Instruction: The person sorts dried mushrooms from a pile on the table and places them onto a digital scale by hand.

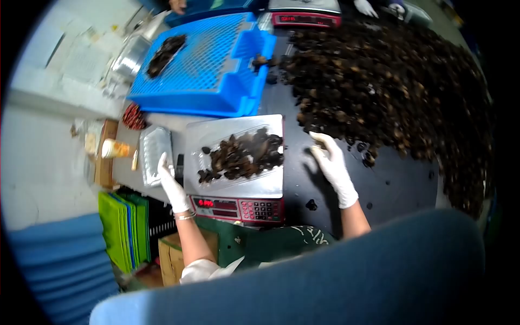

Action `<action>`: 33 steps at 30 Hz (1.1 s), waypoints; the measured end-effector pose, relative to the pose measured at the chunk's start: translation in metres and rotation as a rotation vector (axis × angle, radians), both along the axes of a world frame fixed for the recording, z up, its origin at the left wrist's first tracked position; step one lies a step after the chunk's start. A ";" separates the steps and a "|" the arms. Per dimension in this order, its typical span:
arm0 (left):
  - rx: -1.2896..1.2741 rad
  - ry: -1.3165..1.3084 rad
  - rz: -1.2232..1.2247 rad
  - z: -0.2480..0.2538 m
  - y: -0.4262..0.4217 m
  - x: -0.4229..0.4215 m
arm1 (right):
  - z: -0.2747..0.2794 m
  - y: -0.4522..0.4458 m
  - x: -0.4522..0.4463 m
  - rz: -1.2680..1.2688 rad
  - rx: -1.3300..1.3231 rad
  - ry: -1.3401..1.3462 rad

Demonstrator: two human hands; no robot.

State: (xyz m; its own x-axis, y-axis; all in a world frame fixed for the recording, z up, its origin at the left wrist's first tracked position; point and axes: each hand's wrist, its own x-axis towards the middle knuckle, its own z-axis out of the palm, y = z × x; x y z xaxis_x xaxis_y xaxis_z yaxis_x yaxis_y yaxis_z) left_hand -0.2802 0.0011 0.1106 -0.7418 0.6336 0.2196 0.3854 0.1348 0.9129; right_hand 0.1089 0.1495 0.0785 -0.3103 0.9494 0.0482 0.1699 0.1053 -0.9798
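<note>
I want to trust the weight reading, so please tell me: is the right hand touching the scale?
Apart: the head view shows a strip of dark table between the right hand and the scale.

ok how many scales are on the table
2 in view: the near scale, between the left hand and right hand, and the far scale, partly cut off at the top edge. Others could be out of frame.

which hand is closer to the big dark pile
Right: the right hand is close by the near edge of the pile; the left hand is across the scale.
</note>
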 end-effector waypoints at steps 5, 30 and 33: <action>0.052 0.027 -0.064 -0.022 -0.015 -0.024 | -0.010 -0.003 -0.004 0.044 -0.023 -0.095; -0.348 0.755 -0.401 0.001 0.007 0.072 | 0.023 -0.016 -0.082 0.297 0.643 -0.680; -0.230 0.811 -0.510 0.013 0.020 0.086 | 0.022 -0.012 -0.070 0.263 0.512 -0.497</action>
